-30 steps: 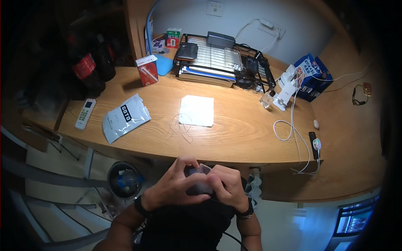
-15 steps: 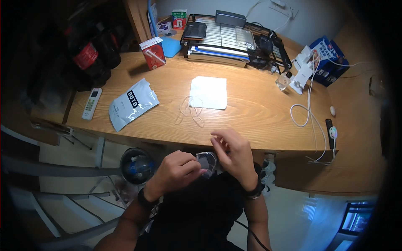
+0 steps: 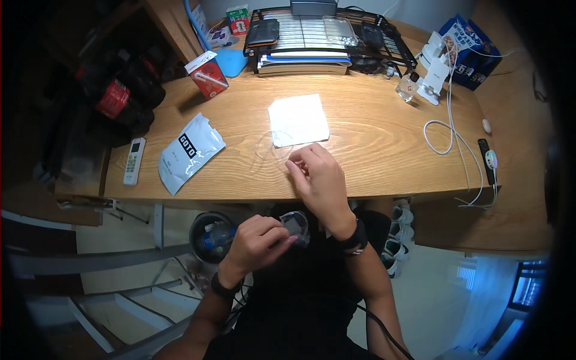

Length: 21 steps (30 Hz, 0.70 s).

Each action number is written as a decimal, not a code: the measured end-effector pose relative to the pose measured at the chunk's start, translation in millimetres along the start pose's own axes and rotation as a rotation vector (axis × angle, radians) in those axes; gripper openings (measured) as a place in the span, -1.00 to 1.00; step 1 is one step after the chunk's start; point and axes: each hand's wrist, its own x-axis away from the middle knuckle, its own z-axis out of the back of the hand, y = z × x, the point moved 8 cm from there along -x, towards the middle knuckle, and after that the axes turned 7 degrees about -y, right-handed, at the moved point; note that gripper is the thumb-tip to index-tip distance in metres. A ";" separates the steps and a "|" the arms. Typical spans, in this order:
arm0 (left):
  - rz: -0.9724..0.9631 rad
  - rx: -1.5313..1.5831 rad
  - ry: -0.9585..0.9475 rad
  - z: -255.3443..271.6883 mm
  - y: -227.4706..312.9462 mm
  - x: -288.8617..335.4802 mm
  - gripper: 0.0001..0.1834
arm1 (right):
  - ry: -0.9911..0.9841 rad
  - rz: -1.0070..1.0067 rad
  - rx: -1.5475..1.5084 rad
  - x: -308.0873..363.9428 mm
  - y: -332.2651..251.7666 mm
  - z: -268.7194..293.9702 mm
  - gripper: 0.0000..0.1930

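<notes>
Below the desk's front edge, my left hand (image 3: pixel 259 240) is closed on a small clear plastic packet (image 3: pixel 295 228) with something greyish in it. My right hand (image 3: pixel 321 177) is over the front of the desk, its fingers curled in and thumb close to the fingertips. Whatever may be between those fingertips is too small to make out. Just beyond them lies a thin pale looped cord (image 3: pixel 258 147), which partly overlaps a square white sheet (image 3: pixel 298 120). A silver-white pouch (image 3: pixel 192 153) lies to the left on the desk.
A white remote control (image 3: pixel 134 161) and a red box (image 3: pixel 207 77) are at the left. Along the back stands a black wire rack (image 3: pixel 300 39). At right are a glass bottle (image 3: pixel 407 87), a white stand (image 3: pixel 433 81) and white cables (image 3: pixel 450 135). A bin (image 3: pixel 207 240) stands below.
My right hand has moved away from the packet, forward over the desk toward the cord. My left hand still holds the packet. The whole view has shifted slightly.
</notes>
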 end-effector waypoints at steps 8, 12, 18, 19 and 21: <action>-0.038 0.020 -0.010 -8.0 2.3 -2.4 -0.74 | -0.023 0.111 -0.018 -6.0 -18.1 -6.5 -0.86; -0.048 0.021 -0.018 -7.0 1.0 -4.0 -0.74 | -0.023 0.162 -0.043 -11.9 -27.7 -8.5 -0.81; -0.047 0.018 -0.044 -7.9 -0.9 0.3 -0.75 | -0.056 0.261 0.126 -15.0 -38.4 -35.5 -0.86; -0.049 0.015 -0.044 -8.0 -1.1 -0.4 -0.75 | -0.048 0.221 0.089 -13.6 -34.5 -34.5 -0.87; -0.039 0.020 -0.014 -6.7 -2.2 1.8 -0.76 | -0.048 0.187 0.046 -11.3 -30.6 -33.8 -0.89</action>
